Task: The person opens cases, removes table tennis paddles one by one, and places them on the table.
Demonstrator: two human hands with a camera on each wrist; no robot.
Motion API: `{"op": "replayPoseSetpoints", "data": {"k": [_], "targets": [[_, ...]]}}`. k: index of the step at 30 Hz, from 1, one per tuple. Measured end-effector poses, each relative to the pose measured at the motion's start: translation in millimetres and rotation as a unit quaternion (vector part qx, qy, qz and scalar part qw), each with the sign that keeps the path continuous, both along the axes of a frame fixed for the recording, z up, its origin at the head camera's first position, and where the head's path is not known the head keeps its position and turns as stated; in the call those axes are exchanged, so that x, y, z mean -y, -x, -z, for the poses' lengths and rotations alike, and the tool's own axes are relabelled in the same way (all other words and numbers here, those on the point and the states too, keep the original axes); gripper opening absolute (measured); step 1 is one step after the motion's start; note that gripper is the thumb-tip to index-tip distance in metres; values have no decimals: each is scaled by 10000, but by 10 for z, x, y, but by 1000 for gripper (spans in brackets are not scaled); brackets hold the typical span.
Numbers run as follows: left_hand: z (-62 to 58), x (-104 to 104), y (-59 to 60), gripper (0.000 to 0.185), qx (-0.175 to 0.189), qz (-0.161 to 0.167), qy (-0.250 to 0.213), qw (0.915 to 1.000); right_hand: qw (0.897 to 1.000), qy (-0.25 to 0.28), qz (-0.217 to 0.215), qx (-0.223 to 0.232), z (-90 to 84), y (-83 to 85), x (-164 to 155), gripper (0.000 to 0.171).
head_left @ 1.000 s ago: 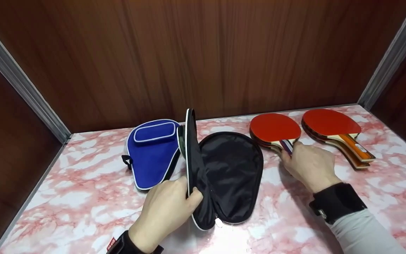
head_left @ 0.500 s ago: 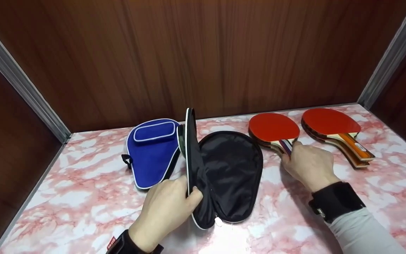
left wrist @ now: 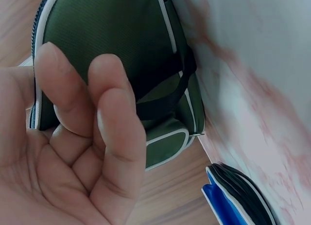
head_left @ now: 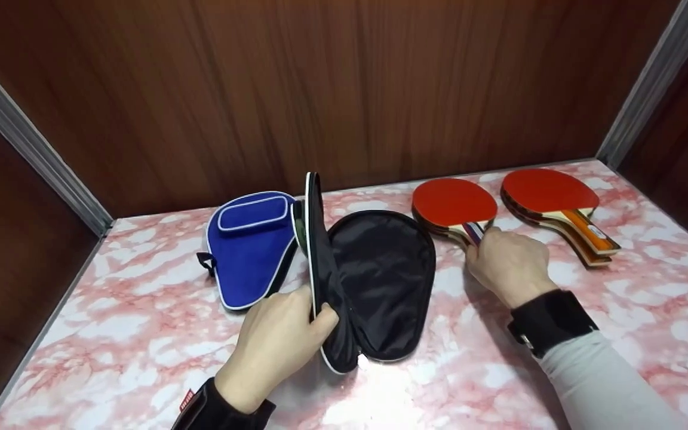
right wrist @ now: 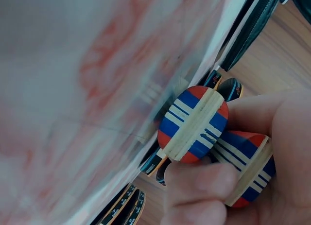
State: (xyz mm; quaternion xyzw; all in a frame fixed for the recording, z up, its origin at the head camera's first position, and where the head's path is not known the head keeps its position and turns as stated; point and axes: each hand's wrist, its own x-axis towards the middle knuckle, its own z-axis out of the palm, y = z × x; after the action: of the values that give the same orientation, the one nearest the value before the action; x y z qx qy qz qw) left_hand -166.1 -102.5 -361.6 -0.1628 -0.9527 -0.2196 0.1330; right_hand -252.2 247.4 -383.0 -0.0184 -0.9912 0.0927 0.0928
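Note:
A paddle case (head_left: 386, 280) lies unzipped on the table, its black lining showing. My left hand (head_left: 275, 334) pinches the edge of its raised flap (head_left: 323, 263), thumb on the lining side. In the left wrist view the flap's outside is green fabric (left wrist: 107, 25) with white piping and a black strap. To the right, my right hand (head_left: 508, 266) grips the handles of a stacked pair of red table tennis paddles (head_left: 454, 203). Two striped handle ends (right wrist: 192, 125) in red, blue and white show between thumb and fingers in the right wrist view.
A blue paddle case (head_left: 245, 263) with white piping lies left of the raised flap. Another stacked pair of red paddles (head_left: 550, 191) with orange handles lies at the far right. Behind the marbled table (head_left: 141, 358) stands a wood-grain panel (head_left: 344, 89).
The head view has shifted slightly, so the whole scene sits a little higher and further left. Both hands keep their holds, and the flap stays upright.

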Motion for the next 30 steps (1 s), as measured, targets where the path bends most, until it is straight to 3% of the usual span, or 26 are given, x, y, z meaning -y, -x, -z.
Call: {"op": "replayPoseSetpoints", "data": {"k": [11,17,24,30], "targets": [[-10,-56,-7,27,82,-80,-55,9999,9999,-85,32,128,-39,30,24,44],[-40,-146,16,27,-85,-59,-165,9998,9995,-108,56,305,-65,20,-8,47],[-43,-534,105,36,-169,127,-186,9996,9980,-125,18,614,-102,-10,-17,48],[55,-927,191,28,-178,406,452,9980,9967,-60,-28,806,-215,-85,-41,59]]}}
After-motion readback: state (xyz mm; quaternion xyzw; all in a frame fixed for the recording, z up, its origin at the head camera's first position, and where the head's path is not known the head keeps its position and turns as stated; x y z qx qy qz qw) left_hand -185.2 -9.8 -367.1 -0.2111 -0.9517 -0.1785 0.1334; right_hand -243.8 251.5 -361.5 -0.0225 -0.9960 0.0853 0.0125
